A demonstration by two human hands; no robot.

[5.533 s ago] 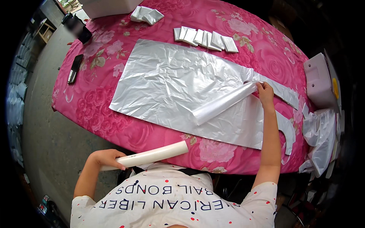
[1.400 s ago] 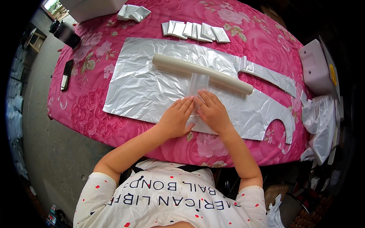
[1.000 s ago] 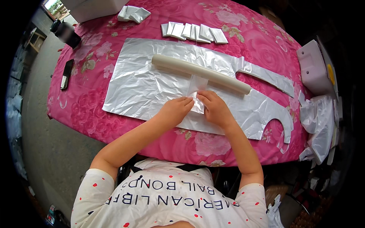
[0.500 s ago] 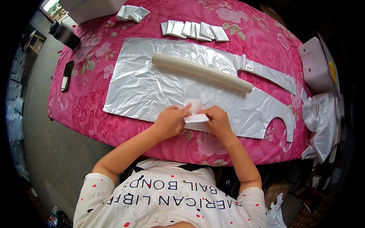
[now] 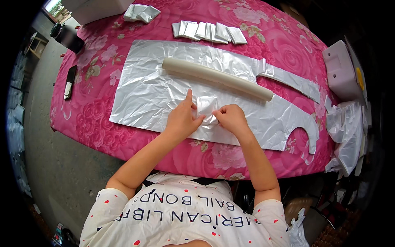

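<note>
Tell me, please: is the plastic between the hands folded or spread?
Folded: the plastic forms a small squarish packet between the left hand and right hand.

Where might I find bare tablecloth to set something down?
Pink floral tablecloth lies bare between the black oblong object and the silvery plastic sheet, and between the row of silvery packets and the right-hand white box. The left hand, right hand, small silvery packet and long cream tube crowd the sheet.

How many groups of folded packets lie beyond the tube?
2: a small pile beside the box at upper left, and an overlapping row at top centre. Packets underneath may be hidden.
</note>
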